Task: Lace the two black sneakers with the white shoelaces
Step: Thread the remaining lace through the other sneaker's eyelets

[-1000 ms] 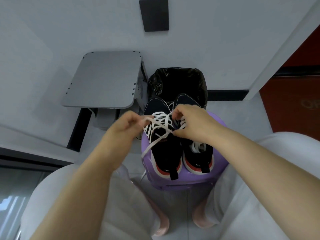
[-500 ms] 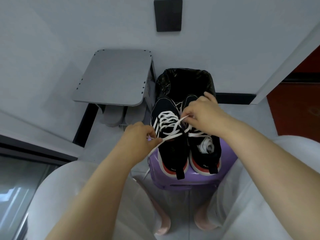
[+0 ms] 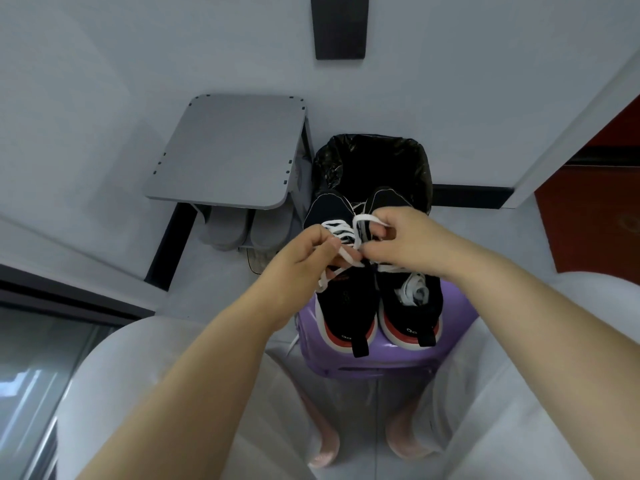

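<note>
Sneakers (image 3: 346, 303), two black ones, stand side by side on one purple stool (image 3: 381, 363). Above the one on the left, two hands share one white lace (image 3: 360, 221): the left hand (image 3: 298, 268) pinches its end, the right hand (image 3: 405, 240) grips its loop. A second lace (image 3: 414, 291) lies bundled inside the other sneaker
</note>
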`<state>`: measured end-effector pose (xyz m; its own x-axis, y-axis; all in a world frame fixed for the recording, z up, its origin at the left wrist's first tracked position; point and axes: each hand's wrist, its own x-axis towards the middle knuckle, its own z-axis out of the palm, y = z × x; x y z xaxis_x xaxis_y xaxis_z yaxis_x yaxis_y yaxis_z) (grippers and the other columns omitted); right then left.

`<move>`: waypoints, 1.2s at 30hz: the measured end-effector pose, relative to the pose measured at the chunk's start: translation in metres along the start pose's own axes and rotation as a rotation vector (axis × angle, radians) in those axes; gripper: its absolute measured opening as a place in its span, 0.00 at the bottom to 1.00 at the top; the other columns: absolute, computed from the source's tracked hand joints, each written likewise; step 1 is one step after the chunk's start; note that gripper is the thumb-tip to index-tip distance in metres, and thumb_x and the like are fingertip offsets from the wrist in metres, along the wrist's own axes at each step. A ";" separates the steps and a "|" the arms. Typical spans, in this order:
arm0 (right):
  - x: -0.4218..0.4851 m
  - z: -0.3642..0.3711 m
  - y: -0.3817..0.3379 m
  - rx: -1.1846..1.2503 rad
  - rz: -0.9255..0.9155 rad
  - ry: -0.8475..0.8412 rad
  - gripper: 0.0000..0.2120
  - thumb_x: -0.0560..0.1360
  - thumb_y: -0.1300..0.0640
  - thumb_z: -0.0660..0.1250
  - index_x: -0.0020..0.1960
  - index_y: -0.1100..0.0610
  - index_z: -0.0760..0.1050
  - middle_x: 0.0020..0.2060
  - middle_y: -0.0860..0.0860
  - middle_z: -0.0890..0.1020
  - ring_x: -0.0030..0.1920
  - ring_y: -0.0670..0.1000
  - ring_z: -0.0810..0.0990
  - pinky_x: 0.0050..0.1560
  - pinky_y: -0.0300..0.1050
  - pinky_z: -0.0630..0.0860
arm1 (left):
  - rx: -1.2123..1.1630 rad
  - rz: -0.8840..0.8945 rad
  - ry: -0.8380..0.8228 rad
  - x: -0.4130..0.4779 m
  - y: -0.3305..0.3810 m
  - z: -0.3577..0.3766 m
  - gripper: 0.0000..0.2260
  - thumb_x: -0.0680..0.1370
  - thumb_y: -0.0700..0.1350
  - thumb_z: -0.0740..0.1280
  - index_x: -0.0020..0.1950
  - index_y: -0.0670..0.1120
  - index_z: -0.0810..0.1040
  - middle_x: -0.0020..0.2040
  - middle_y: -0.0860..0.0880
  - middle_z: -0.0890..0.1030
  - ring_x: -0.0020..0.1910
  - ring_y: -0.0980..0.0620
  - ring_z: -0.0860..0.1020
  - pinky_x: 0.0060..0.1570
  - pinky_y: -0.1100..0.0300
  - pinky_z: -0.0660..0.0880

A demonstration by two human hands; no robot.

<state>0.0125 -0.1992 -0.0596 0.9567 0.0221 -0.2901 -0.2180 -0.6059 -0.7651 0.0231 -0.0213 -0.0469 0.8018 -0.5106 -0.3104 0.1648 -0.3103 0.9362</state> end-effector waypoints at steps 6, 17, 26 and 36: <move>0.005 0.001 0.006 -0.278 0.023 -0.036 0.21 0.63 0.49 0.77 0.36 0.51 0.63 0.33 0.45 0.70 0.35 0.46 0.69 0.35 0.41 0.65 | -0.307 -0.041 0.145 0.006 -0.001 -0.009 0.15 0.82 0.42 0.54 0.35 0.44 0.65 0.27 0.52 0.70 0.32 0.49 0.73 0.42 0.56 0.75; 0.005 0.004 0.011 -0.279 0.029 0.000 0.21 0.63 0.50 0.77 0.33 0.49 0.63 0.38 0.46 0.66 0.39 0.48 0.68 0.34 0.39 0.63 | 0.760 -0.007 0.004 -0.009 -0.003 -0.030 0.12 0.76 0.52 0.65 0.34 0.51 0.73 0.35 0.55 0.74 0.35 0.58 0.73 0.36 0.67 0.68; 0.007 0.006 0.013 -0.255 0.012 -0.010 0.14 0.64 0.54 0.76 0.38 0.45 0.70 0.42 0.42 0.71 0.46 0.48 0.74 0.50 0.41 0.72 | -0.357 0.020 0.069 -0.009 0.014 -0.030 0.16 0.83 0.42 0.52 0.35 0.42 0.66 0.27 0.49 0.68 0.28 0.52 0.70 0.44 0.57 0.78; -0.002 0.016 0.008 -0.456 -0.261 0.038 0.11 0.68 0.55 0.72 0.39 0.44 0.71 0.34 0.40 0.69 0.42 0.45 0.68 0.57 0.40 0.61 | 0.548 -0.279 -0.009 0.010 -0.023 -0.010 0.12 0.77 0.52 0.66 0.53 0.47 0.69 0.37 0.52 0.72 0.34 0.55 0.73 0.36 0.60 0.74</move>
<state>0.0061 -0.1913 -0.0739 0.9761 0.1949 -0.0962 0.1263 -0.8689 -0.4787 0.0329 -0.0113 -0.0694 0.7659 -0.3569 -0.5348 0.0466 -0.7988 0.5998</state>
